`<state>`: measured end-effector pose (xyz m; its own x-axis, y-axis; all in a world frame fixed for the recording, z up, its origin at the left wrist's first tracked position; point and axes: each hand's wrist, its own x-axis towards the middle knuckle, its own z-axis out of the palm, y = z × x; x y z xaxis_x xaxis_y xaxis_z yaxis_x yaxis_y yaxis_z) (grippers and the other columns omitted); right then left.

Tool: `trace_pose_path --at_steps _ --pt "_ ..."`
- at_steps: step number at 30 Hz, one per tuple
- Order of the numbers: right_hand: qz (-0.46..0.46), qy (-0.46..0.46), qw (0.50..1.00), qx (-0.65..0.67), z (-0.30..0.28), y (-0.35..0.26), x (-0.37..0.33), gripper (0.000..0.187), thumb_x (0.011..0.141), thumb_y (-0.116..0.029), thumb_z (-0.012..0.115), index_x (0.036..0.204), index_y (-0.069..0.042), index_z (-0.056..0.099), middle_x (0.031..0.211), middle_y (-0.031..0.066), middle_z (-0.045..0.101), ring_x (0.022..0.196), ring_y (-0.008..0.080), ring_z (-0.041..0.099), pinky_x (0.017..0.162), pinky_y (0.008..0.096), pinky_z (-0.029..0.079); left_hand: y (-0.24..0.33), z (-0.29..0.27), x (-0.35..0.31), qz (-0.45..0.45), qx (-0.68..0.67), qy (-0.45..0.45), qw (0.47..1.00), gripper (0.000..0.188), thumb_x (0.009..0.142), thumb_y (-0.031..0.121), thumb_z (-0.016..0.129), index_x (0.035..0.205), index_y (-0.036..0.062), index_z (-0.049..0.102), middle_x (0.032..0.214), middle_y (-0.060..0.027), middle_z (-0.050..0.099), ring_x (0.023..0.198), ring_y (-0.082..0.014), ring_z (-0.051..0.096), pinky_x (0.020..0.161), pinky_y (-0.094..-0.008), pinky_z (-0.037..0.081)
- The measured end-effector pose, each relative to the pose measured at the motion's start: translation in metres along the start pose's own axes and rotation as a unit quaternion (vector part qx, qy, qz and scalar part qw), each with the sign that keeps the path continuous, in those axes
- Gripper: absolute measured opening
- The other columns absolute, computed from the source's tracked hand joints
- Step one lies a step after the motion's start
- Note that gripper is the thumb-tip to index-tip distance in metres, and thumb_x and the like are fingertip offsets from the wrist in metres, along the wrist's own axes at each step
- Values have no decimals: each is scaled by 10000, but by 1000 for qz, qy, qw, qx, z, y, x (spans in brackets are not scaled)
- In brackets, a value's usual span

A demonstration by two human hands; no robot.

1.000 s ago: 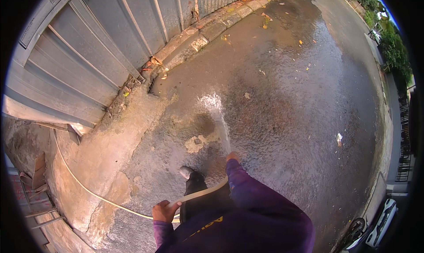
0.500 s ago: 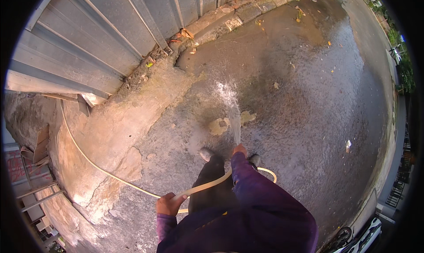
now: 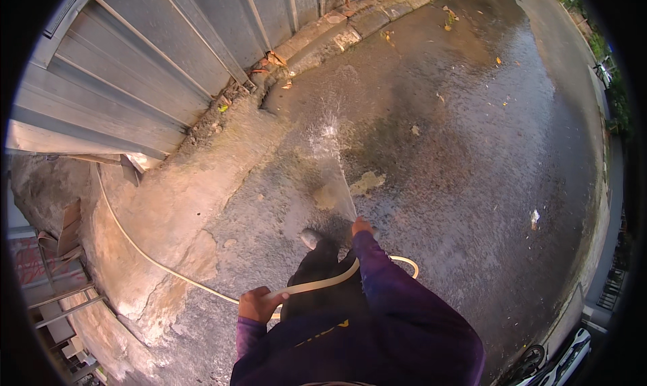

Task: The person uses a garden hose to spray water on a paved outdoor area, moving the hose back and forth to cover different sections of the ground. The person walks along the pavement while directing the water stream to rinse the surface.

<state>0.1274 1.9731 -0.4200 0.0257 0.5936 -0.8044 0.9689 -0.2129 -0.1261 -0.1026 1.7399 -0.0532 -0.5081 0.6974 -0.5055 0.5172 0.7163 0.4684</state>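
Note:
A pale yellow garden hose runs across the front of my dark trousers. My left hand is wrapped round it at waist height. My right hand is closed about its front end, out ahead of my shoes. From there a jet of water fans out and splashes on the wet pavement ahead, slightly to the left. One loop of the hose shows beyond my right forearm. The nozzle end itself is hidden by my right fingers.
A ribbed grey metal fence stands at the far left, with a stone curb and fallen leaves along its foot. Broken boards lean at the left. A parked motorcycle is at the lower right. Hose trails left across the concrete.
The jet has swung a little to the left and now splashes farther out, toward the curb. My right hand has shifted slightly left; my left hand keeps its hold.

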Motion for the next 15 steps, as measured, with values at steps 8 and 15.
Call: trace_pose_path --at_steps 8,15 --pt "-18 18 999 38 -20 24 -4 476 1045 -347 292 1227 -76 639 1218 227 662 1140 401 637 986 514 487 46 28 -17 1 26 5 1000 505 725 485 847 720 -1 710 603 -167 641 601 -327 679 582 -413 522" --pt "113 73 979 150 -56 101 29 392 1044 -307 326 1178 -100 632 1148 187 691 1071 387 670 891 507 540 98 61 -25 9 60 25 998 512 713 507 847 725 12 718 613 -166 645 603 -335 676 590 -409 524"
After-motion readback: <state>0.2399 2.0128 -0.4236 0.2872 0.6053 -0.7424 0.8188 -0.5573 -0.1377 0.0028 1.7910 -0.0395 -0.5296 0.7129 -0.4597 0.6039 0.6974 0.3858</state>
